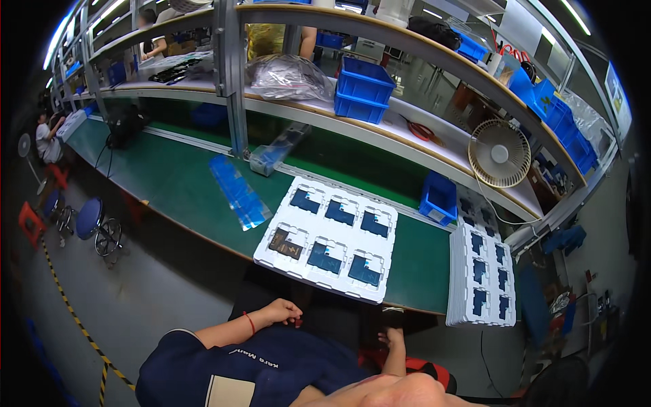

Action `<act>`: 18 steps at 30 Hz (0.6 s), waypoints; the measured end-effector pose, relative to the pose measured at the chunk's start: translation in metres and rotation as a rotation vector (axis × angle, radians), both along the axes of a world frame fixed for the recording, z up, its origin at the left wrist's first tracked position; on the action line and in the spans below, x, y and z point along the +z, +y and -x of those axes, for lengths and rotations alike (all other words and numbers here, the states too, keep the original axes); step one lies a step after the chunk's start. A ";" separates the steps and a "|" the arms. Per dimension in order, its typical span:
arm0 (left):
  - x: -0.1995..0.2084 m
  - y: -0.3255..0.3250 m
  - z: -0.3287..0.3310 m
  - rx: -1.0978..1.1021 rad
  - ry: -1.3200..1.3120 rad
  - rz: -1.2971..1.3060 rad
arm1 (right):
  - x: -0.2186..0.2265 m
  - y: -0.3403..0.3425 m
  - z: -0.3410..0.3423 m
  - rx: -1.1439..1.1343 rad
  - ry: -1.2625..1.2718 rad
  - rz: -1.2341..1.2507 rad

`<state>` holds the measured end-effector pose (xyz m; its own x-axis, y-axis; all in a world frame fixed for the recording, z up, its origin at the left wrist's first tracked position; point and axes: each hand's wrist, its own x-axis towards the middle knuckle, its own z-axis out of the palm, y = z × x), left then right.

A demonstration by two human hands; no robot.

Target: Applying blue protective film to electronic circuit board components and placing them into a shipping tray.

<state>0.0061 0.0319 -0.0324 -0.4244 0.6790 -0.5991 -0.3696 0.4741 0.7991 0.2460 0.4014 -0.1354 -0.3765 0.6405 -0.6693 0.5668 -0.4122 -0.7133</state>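
A grey floor (pixel 159 292) is crossed at eight o'clock by yellow-and-black tape (pixel 85 334). A blue-seated stool (pixel 89 217) and a red stool (pixel 30 222) are seen at nine. The long green bench (pixel 173 180) is backed at twelve by shelves (pixel 399 122), braced at eleven by a metal post (pixel 234 88). A fan (pixel 500 154) is placed between two and three; a ceiling light (pixel 575 17) is lit at two.

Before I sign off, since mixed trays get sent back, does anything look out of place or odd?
Yes: in the white tray left of the tray stack, the near-left piece looks brown with orange markings, while the other five pieces look dark blue. It may be turned over or another kind; I cannot tell.
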 end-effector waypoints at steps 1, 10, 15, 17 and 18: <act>-0.001 -0.002 0.000 0.009 0.001 0.000 | 0.009 -0.009 0.000 0.025 -0.063 0.035; -0.019 0.018 0.019 -0.057 0.057 0.008 | 0.068 -0.036 -0.033 -0.047 0.082 -0.047; -0.089 0.093 0.057 -0.175 1.006 -0.085 | 0.102 -0.057 -0.040 -0.008 0.142 -0.071; -0.101 0.092 0.057 0.065 1.433 -0.318 | 0.098 -0.066 -0.042 0.016 0.147 -0.081; -0.098 0.101 0.058 0.055 1.420 -0.340 | 0.098 -0.071 -0.050 -0.001 0.161 -0.064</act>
